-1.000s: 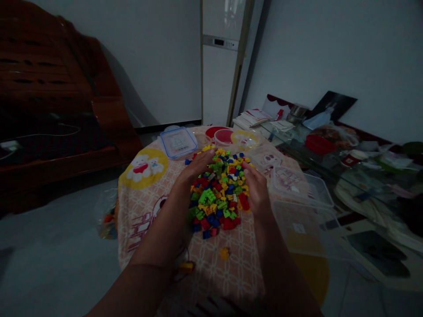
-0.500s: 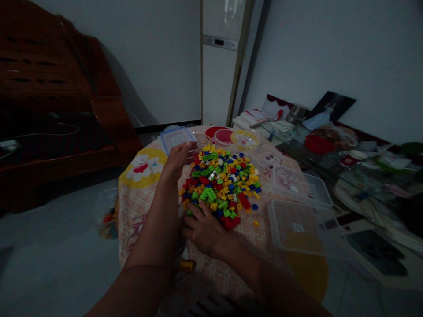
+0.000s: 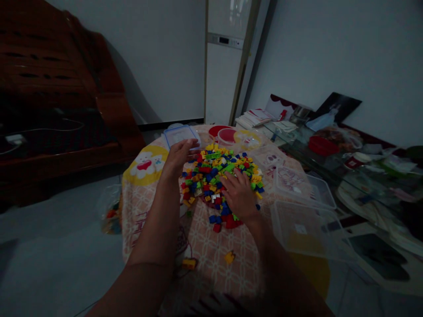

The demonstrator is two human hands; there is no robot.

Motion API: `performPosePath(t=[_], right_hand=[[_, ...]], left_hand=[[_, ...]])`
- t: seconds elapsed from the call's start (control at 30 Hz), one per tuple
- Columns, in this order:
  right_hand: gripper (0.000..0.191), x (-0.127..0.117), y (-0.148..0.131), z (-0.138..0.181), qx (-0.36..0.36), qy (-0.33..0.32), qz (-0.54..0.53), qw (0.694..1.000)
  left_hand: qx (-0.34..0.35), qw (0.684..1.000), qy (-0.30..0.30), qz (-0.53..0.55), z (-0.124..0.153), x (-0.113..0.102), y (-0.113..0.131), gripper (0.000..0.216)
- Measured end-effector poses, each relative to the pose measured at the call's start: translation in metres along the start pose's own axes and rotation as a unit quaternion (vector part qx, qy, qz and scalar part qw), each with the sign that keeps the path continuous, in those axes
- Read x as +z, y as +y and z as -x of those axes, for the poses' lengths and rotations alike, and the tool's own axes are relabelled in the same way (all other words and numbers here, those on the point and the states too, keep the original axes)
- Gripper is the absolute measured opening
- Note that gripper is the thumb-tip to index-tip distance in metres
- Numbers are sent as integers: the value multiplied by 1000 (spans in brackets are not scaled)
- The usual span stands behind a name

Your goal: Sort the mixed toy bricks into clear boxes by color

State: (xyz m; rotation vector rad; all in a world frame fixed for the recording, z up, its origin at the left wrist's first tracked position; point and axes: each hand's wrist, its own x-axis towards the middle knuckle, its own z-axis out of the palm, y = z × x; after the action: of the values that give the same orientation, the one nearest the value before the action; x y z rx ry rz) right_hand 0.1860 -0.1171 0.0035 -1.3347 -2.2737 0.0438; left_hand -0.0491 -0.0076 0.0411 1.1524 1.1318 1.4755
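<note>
A heap of small building bricks (image 3: 211, 169) in red, yellow, green and blue covers the middle of a round table with a pink patterned cloth (image 3: 211, 251). My left hand (image 3: 178, 156) hovers at the heap's far left edge, fingers stretched out and apart, with nothing seen in it. On the right side of the heap lies my right hand (image 3: 239, 193), its fingers spread over the bricks; the undersides of the fingertips are hidden. A few bricks have come apart from the pile, among them a yellow brick (image 3: 229, 257) near me and an orange-yellow block (image 3: 189, 263).
Clear plastic boxes (image 3: 276, 229) stand along the table's right side. A blue-rimmed lid (image 3: 181, 136) and a red-bottomed round tub (image 3: 226, 135) sit at the back. A cluttered glass table (image 3: 297, 147) is to the right, a wooden bench (image 3: 115, 110) to the left.
My right hand has moved from the near edge of the heap up and right across it. Bricks there are spread differently, and a yellow one now lies near me. My left hand stays put.
</note>
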Motion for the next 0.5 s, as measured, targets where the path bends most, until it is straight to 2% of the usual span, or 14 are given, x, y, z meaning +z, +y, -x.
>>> performPosePath(t=[0.07,0.2,0.27,0.37,0.5], right_hand=[[45,-4,-7,35,-25,-5,-25,999],[48,1,-28,113,-135,-93,-33,986],[47,9,-34,135,-196,-136,-21,971],[43,24,-30,137,-211,-130,3,969],[38,39,-12,99,-195,-74,36,977]], left_hand=[[4,1000,3,7,-1,-4,0,47],[8,1000,13,15,-3,-8,0,47],[6,1000,15,15,-4,-8,0,47],[10,1000,14,16,-3,-6,1,46],[16,1000,4,-2,-3,-6,-1,47]])
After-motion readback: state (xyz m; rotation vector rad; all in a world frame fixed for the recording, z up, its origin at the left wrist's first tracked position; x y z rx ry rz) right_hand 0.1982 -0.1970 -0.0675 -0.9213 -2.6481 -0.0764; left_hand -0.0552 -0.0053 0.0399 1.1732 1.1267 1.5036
